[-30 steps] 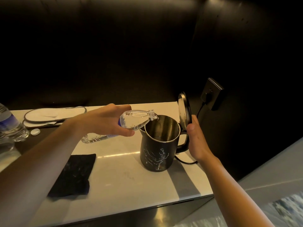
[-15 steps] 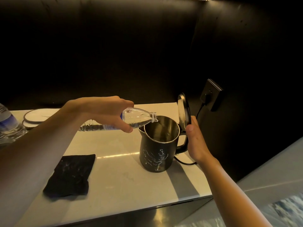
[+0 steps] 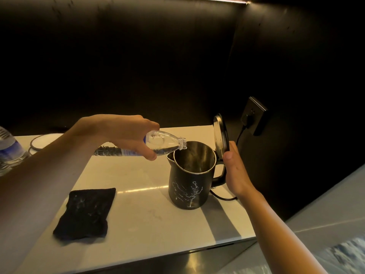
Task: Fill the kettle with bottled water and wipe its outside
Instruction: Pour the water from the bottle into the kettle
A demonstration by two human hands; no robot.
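Observation:
A black kettle [image 3: 188, 186] with a white tree pattern stands on the pale counter [image 3: 138, 224], its lid [image 3: 220, 135] flipped upright. My left hand [image 3: 120, 133] grips a clear water bottle [image 3: 161, 143] lying almost level, its open neck over the kettle's rim. A little water sits in the bottle's lower side. My right hand [image 3: 235, 171] is wrapped around the kettle's handle on the right, thumb up by the lid hinge. A dark cloth [image 3: 87, 212] lies flat on the counter to the left of the kettle.
A second water bottle [image 3: 8, 153] stands at the far left edge. A flat white oval item [image 3: 40, 142] lies behind my left arm. The kettle's cord [image 3: 223, 196] runs to a wall socket [image 3: 253, 115] on the dark right wall. The counter's front edge drops off below.
My left hand has lifted the bottle's base, bringing the bottle from a slight upward slant to nearly level at the kettle's mouth. My right hand has stayed on the handle.

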